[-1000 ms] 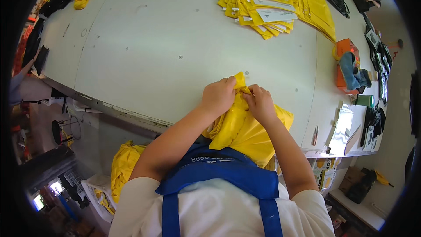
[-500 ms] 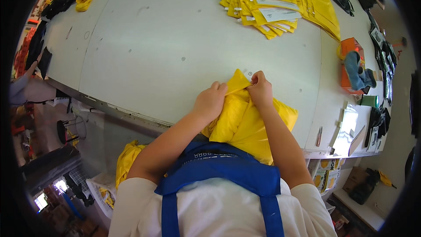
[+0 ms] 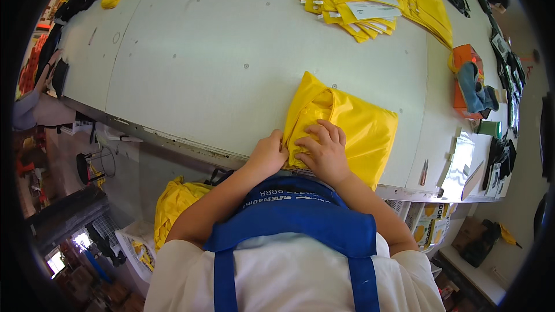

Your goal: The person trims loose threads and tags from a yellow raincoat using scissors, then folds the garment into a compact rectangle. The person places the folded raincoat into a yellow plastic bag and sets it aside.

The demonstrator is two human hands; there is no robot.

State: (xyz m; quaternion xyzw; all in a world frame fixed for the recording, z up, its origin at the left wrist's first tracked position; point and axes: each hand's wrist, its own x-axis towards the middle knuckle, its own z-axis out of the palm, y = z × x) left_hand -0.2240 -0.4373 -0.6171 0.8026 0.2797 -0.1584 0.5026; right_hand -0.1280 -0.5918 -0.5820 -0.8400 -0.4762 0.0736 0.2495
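Observation:
A glossy yellow fabric pouch [image 3: 364,130] lies at the table's near edge, right in front of me. Its left part gapes, and bunched yellow cloth [image 3: 317,112] shows inside the opening. With curled fingers my left hand [image 3: 269,153] grips the pouch's left edge, fingertips partly hidden. My right hand [image 3: 324,151] rests palm down on the bunched cloth, its fingers spread and bent.
Yellow packets with white labels [image 3: 358,8] are stacked at the far side. To the right are an orange box [image 3: 461,107] with a blue cloth [image 3: 474,86], a green roll [image 3: 490,129] and a small tool [image 3: 424,172]. Yellow fabric [image 3: 173,208] hangs below the table edge, left.
Both hands have come down toward me from the pouch's upper corner. The right hand has opened onto the cloth, and the pouch now lies flatter and wider.

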